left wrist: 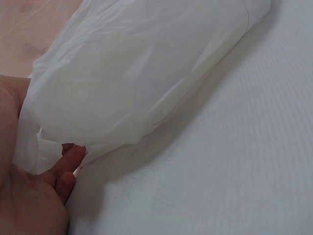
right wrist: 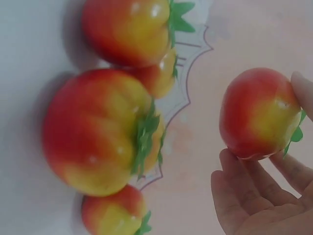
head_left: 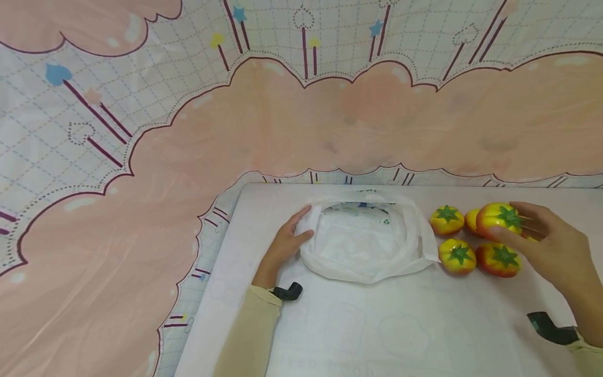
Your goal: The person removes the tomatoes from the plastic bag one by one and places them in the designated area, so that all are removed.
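A white plastic bag [head_left: 363,267] lies on the white table with its mouth spread wide and some printing inside. My left hand [head_left: 285,238] holds the bag's left rim; in the left wrist view, fingers [left wrist: 71,161] bend against the thin plastic [left wrist: 98,88]. Over on the right, my right hand [head_left: 551,235] grips a red-and-yellow tomato [head_left: 499,220] with a green star-shaped top. The right wrist view shows this tomato [right wrist: 259,115] raised between thumb and fingertips. Below and beside it sit several similar tomatoes [head_left: 457,256], one partly hidden behind the held one.
The tomatoes rest close to the bag's right side. A patterned pink and white cloth [head_left: 330,125] rises behind the table [head_left: 377,324] and runs down its left side. Black wrist devices [head_left: 551,329] are worn on both wrists.
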The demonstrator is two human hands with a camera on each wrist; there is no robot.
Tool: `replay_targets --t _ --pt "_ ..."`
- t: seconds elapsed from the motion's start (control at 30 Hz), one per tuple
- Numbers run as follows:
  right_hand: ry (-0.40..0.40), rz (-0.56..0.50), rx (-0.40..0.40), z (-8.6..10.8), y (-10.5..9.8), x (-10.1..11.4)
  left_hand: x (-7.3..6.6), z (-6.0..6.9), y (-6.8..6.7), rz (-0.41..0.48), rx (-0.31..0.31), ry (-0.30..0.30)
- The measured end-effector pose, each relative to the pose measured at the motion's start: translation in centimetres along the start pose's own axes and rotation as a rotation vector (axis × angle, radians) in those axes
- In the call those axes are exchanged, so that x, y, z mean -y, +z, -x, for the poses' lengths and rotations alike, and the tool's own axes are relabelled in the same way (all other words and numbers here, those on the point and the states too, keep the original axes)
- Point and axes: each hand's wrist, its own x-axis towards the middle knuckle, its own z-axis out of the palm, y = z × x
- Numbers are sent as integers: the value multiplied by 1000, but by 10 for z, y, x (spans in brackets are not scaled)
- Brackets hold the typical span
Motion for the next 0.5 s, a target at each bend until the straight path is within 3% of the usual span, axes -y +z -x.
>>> replay_targets --t 0.27,0.5 --pt "79 -60 9 2 -8 -15 0 0 0 12 5 9" --pt "26 -98 -75 4 -8 -29 0 0 0 17 3 8"
